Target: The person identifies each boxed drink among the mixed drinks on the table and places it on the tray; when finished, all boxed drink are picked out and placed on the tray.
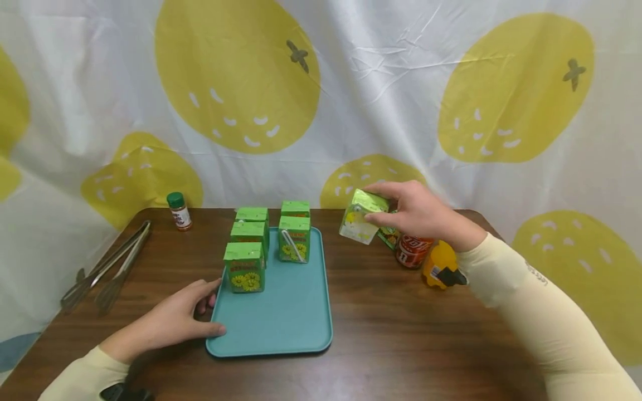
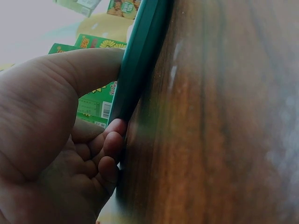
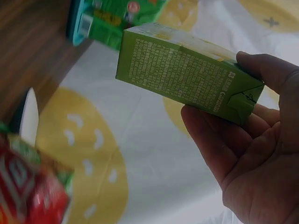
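My right hand (image 1: pixel 413 209) holds a pale green and white drink carton (image 1: pixel 362 217) above the table, right of the tray. In the right wrist view, thumb and fingers pinch one end of the carton (image 3: pixel 182 74), its printed side facing the camera. My left hand (image 1: pixel 173 314) grips the left rim of the teal tray (image 1: pixel 281 323). The left wrist view shows the thumb over the tray's rim (image 2: pixel 140 60) and the other fingers curled against its outer side. Several green drink cartons (image 1: pixel 246 273) stand in two rows on the tray's far part; one carton (image 1: pixel 295 245) has a straw on its front.
Right of the tray stand a red can (image 1: pixel 413 252) and a yellow bottle (image 1: pixel 442 264) with a black part; a green packet (image 1: pixel 388 236) is partly hidden behind the right hand. Metal tongs (image 1: pixel 112 267) and a green-capped spice jar (image 1: pixel 179 211) are at the left. A lemon-print curtain (image 1: pixel 351 100) hangs behind.
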Tool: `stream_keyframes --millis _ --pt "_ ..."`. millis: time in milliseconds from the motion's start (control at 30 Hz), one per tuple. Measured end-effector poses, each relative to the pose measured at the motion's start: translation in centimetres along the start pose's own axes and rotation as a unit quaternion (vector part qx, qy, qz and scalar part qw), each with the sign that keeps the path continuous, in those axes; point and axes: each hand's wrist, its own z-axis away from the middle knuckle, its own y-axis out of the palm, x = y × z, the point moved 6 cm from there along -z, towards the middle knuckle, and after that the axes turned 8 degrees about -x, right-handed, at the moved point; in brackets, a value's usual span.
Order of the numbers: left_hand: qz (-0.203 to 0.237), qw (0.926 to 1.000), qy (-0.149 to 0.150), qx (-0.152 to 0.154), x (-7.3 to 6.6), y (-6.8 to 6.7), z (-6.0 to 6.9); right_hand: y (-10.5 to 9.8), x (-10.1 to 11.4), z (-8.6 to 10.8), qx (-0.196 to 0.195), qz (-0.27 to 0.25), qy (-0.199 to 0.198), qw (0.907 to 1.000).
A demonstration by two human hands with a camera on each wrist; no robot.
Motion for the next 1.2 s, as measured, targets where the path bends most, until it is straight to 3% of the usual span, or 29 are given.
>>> stream_keyframes --millis 233,433,867,1200 --pt "-0.003 0.9999 -0.015 -0.001 0.1 0.0 0.0 3.3 1.7 -0.5 0.021 -0.027 -0.025 0.9991" --pt "-0.006 0.9999 -0.011 -0.001 0.2 0.0 0.1 5.7 2.6 -1.0 0.039 -0.044 -0.038 0.9976" --pt "-0.003 1.0000 -0.007 0.000 0.1 0.1 0.0 10.1 4.2 -1.8 0.094 -0.068 -0.027 0.9929" --pt "-0.009 0.9998 -0.014 0.006 0.1 0.1 0.0 12.2 4.6 -2.2 0.113 -0.073 -0.032 0.9903"
